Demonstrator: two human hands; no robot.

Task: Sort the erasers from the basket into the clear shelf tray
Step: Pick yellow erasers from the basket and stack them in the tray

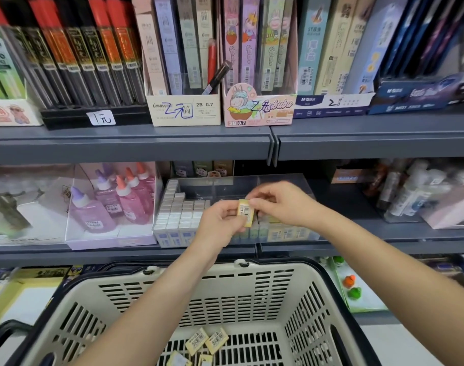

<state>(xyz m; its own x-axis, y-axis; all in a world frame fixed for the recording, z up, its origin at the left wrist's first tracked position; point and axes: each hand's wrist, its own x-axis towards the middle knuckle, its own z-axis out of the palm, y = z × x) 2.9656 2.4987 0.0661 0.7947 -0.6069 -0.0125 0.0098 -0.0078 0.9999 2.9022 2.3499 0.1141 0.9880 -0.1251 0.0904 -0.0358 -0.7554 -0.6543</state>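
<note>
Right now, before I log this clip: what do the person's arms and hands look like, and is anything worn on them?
Both arms are bare. No sleeve shows on the left forearm or the right forearm as far as the frame edge. The left grip and the right grip are bare hands without gloves. No watch, bracelet or ring shows on the sides facing the camera.

Basket [299,299] below the shelf; clear tray [225,182] on it (glue bottles [114,199] left).
</note>
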